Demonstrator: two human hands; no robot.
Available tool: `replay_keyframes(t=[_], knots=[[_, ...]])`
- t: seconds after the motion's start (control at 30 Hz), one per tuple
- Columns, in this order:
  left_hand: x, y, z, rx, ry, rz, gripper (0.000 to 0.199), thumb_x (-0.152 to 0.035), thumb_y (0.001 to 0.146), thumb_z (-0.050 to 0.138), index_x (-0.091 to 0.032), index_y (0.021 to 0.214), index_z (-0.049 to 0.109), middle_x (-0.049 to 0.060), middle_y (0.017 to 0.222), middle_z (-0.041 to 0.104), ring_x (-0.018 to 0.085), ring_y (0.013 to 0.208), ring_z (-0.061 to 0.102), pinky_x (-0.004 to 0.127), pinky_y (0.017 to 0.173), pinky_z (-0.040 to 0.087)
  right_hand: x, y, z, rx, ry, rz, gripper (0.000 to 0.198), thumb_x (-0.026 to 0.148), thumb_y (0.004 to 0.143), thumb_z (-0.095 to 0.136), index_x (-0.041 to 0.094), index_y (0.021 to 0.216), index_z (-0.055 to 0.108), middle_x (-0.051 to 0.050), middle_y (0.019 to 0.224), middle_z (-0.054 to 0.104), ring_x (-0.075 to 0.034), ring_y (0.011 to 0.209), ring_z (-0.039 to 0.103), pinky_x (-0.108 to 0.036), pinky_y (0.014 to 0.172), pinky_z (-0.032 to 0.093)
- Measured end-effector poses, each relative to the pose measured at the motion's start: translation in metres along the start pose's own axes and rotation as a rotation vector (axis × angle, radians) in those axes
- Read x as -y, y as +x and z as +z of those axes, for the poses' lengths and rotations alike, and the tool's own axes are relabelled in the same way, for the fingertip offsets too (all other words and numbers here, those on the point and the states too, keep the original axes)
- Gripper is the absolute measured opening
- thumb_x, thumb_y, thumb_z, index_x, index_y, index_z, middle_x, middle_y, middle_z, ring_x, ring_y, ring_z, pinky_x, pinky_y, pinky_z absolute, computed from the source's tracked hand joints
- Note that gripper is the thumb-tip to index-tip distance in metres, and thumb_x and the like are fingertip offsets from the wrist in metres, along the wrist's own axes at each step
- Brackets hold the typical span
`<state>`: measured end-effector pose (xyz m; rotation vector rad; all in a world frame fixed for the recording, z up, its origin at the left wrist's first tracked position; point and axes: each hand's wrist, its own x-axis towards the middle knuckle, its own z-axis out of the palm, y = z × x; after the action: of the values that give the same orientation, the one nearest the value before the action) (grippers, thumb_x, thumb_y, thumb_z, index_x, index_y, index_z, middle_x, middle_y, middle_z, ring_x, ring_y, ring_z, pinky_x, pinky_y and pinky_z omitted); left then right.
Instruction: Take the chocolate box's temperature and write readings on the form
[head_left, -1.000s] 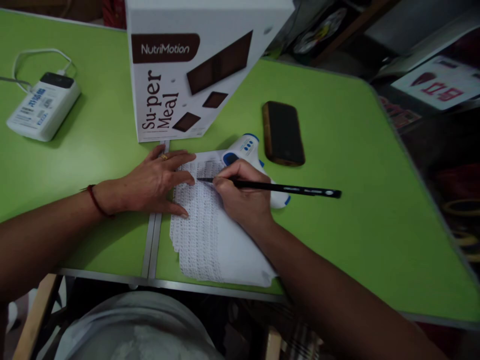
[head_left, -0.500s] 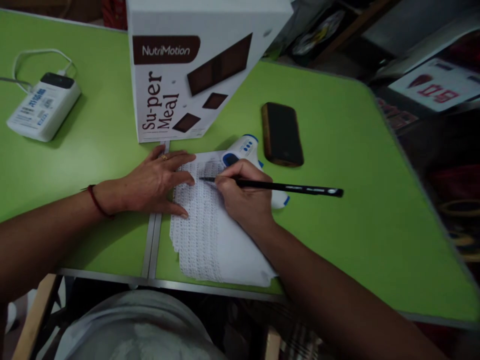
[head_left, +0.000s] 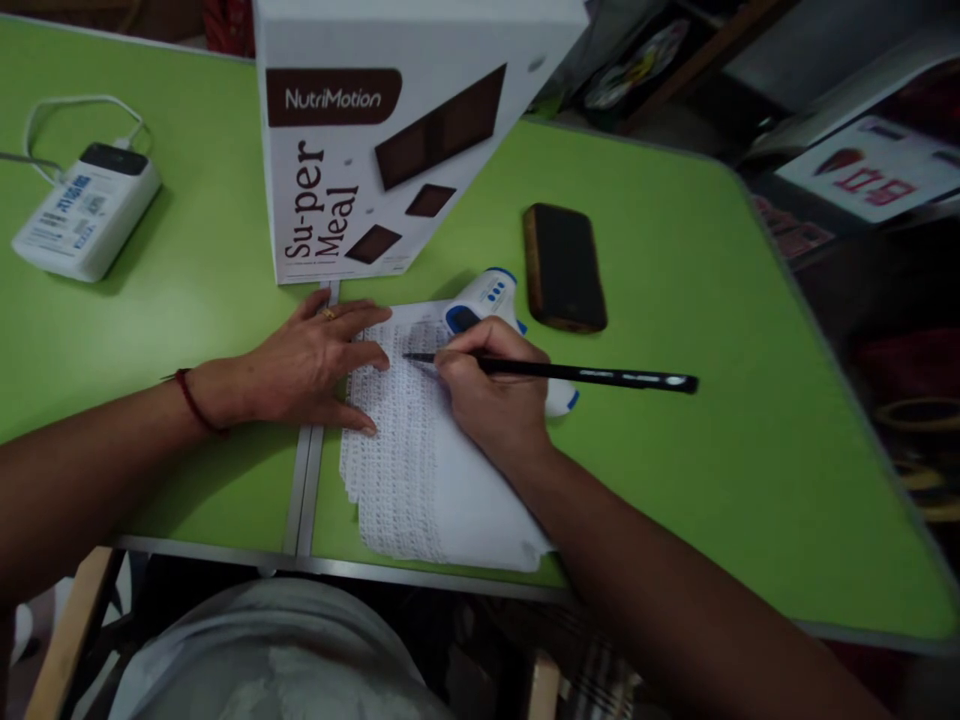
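My right hand [head_left: 495, 385] grips a black pencil [head_left: 585, 373] between thumb and fingers. The pencil's tip meets the upper part of a sheet of paper [head_left: 480, 500], which is covered on its left side with rows of small handwriting. My left hand [head_left: 319, 362] lies with fingers spread, fingertips on the paper's left edge and palm over the green table. Just behind my right hand, partly hidden by it, lies a white and blue handheld thermometer [head_left: 486, 295]. Whether the pencil tip presses on the paper or hovers just above it, I cannot tell.
A white NutriMotion box [head_left: 330, 170] stands behind the paper. To the right lies a dark phone [head_left: 565, 268] in a brown case. A white power bank [head_left: 88, 215] with a cable sits at the left. A metal seam [head_left: 304, 490] crosses the green table [head_left: 712, 480].
My right hand and the pencil have shifted slightly to the right across the paper. My left hand stays in place.
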<state>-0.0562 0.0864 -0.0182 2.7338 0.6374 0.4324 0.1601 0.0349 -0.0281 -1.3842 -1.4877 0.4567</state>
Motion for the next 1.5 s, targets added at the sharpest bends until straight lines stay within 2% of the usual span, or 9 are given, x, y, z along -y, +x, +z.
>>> replay_keyframes(t=[0.17, 0.33, 0.73, 1.0, 1.5], knots=[[-0.0005, 0.0003, -0.0004, 0.002, 0.002, 0.002, 0.063, -0.067, 0.074, 0.076, -0.021, 0.116, 0.067, 0.021, 0.15, 0.05, 0.041, 0.139, 0.048, 0.067, 0.116, 0.03, 0.0035, 0.0005, 0.0009, 0.029, 0.011, 0.052, 0.013, 0.018, 0.067, 0.055, 0.024, 0.056, 0.05, 0.006, 0.05, 0.049, -0.012, 0.05, 0.042, -0.029, 0.048, 0.034], [0.0, 0.0008, 0.0002, 0.0, 0.011, 0.004, 0.062, -0.066, 0.076, 0.076, -0.019, 0.115, 0.067, 0.023, 0.148, 0.052, 0.042, 0.138, 0.048, 0.069, 0.115, 0.03, 0.0017, 0.0001, 0.0004, -0.006, 0.005, 0.072, 0.015, 0.015, 0.067, 0.055, 0.024, 0.057, 0.051, 0.005, 0.052, 0.049, -0.012, 0.052, 0.043, -0.028, 0.05, 0.036], [-0.0001, 0.0012, -0.0007, 0.006, -0.015, -0.003, 0.063, -0.066, 0.074, 0.078, -0.021, 0.116, 0.066, 0.022, 0.149, 0.051, 0.041, 0.14, 0.047, 0.068, 0.116, 0.027, 0.0023, -0.0007, -0.0008, 0.009, 0.008, 0.046, 0.014, 0.017, 0.068, 0.054, 0.024, 0.057, 0.049, 0.005, 0.052, 0.049, -0.013, 0.053, 0.044, -0.028, 0.05, 0.037], [-0.0008, 0.0005, -0.001, 0.005, 0.001, -0.004, 0.061, -0.063, 0.075, 0.079, -0.02, 0.116, 0.066, 0.022, 0.149, 0.051, 0.041, 0.139, 0.048, 0.066, 0.115, 0.029, 0.0084, 0.0011, 0.0012, 0.066, 0.039, 0.057, 0.011, 0.022, 0.065, 0.054, 0.024, 0.055, 0.05, 0.005, 0.049, 0.046, -0.011, 0.048, 0.037, -0.026, 0.045, 0.031], [-0.0006, -0.0007, 0.0007, -0.003, 0.026, 0.007, 0.061, -0.063, 0.073, 0.08, -0.02, 0.115, 0.067, 0.023, 0.149, 0.051, 0.041, 0.137, 0.05, 0.069, 0.115, 0.029, 0.0055, -0.0012, 0.0021, 0.104, 0.051, 0.039, 0.01, 0.022, 0.067, 0.056, 0.024, 0.058, 0.051, 0.005, 0.051, 0.051, -0.012, 0.049, 0.043, -0.027, 0.046, 0.033]])
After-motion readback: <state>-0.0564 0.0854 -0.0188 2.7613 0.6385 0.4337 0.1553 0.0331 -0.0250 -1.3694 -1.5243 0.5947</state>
